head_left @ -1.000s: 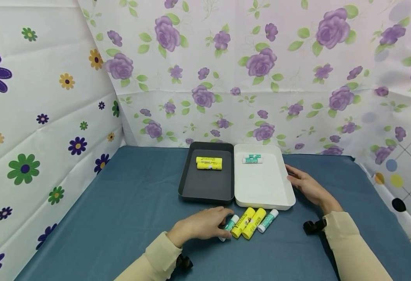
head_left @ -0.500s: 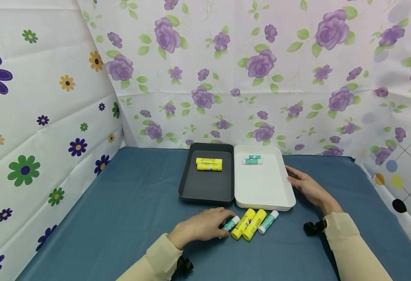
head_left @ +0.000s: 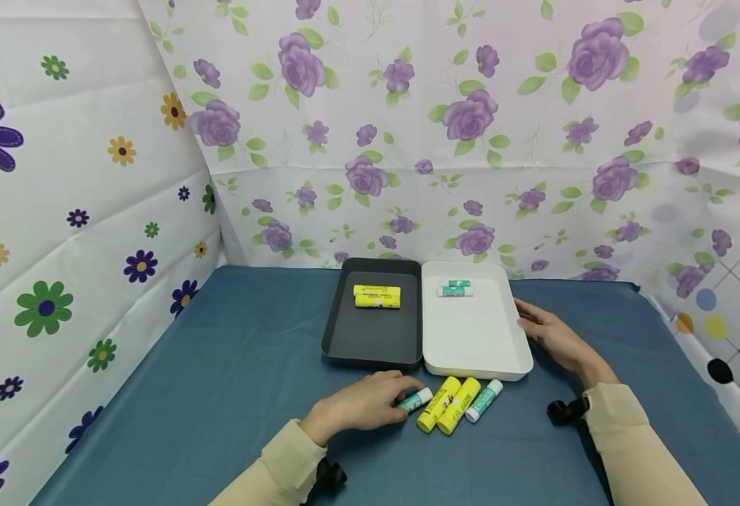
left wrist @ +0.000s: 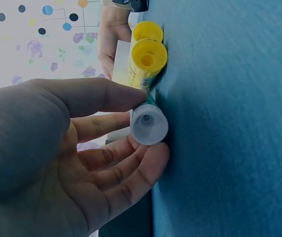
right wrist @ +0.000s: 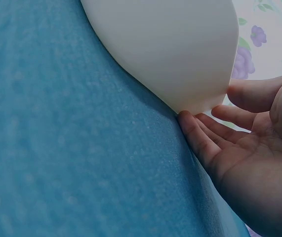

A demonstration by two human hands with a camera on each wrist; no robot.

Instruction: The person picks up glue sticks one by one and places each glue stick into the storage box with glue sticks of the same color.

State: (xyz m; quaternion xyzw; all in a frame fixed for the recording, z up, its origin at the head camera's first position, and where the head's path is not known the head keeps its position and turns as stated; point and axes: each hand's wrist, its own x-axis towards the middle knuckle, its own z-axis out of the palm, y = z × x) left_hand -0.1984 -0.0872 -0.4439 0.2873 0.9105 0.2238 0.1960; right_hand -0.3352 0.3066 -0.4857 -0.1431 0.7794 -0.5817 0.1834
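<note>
The left hand (head_left: 365, 402) pinches a green-and-white tube (head_left: 417, 400) near the front of the trays; in the left wrist view the thumb and fingers close round its white end (left wrist: 149, 126). Right of it two yellow tubes (head_left: 438, 405) lie side by side, then another green-and-white tube (head_left: 484, 401). The right hand (head_left: 559, 340) touches the right edge of the white tray (head_left: 474, 337); in the right wrist view its thumb and fingertips rest against the tray's side (right wrist: 180, 54).
A dark tray (head_left: 370, 337) holds two yellow tubes (head_left: 377, 300) and adjoins the white tray, which holds two small green-and-white tubes (head_left: 455, 291). A blue cloth (head_left: 218, 393) covers the table, with flowered curtains (head_left: 357, 126) behind and at the sides.
The green-and-white tube at the left hand has turned to lie flatter, and the thumb has drawn up against it. The right hand has stayed at the white tray.
</note>
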